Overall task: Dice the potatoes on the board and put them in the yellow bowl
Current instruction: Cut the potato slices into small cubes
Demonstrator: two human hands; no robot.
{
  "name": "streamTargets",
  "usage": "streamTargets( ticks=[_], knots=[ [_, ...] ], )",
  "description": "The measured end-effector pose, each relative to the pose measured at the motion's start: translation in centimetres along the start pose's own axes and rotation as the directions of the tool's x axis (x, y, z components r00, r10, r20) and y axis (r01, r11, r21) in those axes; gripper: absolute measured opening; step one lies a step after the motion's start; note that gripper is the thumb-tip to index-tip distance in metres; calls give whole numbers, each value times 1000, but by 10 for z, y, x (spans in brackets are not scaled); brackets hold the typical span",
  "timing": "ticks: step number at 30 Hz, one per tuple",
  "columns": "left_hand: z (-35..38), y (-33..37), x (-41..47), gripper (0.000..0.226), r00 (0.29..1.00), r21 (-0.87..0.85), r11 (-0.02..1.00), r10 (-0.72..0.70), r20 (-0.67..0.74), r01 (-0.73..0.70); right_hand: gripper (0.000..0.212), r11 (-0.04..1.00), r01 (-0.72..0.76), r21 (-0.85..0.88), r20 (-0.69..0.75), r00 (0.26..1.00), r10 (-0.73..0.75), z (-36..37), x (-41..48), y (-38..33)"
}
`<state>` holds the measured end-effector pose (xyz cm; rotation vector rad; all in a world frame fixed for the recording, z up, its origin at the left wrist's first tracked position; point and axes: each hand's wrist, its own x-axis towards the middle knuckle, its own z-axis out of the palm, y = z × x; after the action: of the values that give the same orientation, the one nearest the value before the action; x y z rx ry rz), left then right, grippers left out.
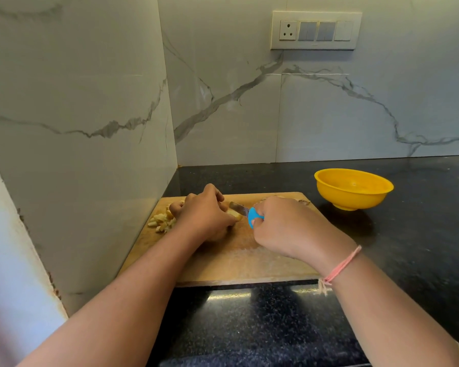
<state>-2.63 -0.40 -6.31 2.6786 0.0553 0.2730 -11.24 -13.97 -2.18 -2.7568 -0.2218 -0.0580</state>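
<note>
A wooden cutting board [231, 260] lies on the black counter against the left wall. My left hand [204, 213] curls over a piece of potato [235, 214] near the board's far side; most of the piece is hidden under the fingers. My right hand [289, 229] grips a knife by its blue handle [253, 217], and the blade [237, 207] points left onto the potato. A small pile of diced potato [162, 221] sits at the board's far left edge. The yellow bowl [353, 188] stands to the right of the board and looks empty.
Marble walls close in the left side and the back of the black stone counter [408, 234]. A switch panel [316, 30] is mounted on the back wall. Some scraps [304, 202] lie at the board's far right corner.
</note>
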Motion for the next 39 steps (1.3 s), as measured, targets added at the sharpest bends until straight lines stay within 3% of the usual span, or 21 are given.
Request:
streamTargets(
  ticks=[6,22,30,39],
  knots=[
    [1,0,-1,30,1000,3,1000,-8,-18,8,28,998,37,-41,40,999,-36,-5,-1,-8],
    [-1,2,-7,30,1000,6,1000,-23,-21,23,34,986,44,-159,109,994,-27,-22,-45,5],
    [-3,-1,-9,33,1000,-49,999,-24,-15,23,40,999,23,-45,-21,999,-24,-10,-28,4],
    [-2,-3,-4,36,999,-62,998,-29,-16,28,29,999,5,-49,-4,1000,-6,10,-8,-3]
  ],
)
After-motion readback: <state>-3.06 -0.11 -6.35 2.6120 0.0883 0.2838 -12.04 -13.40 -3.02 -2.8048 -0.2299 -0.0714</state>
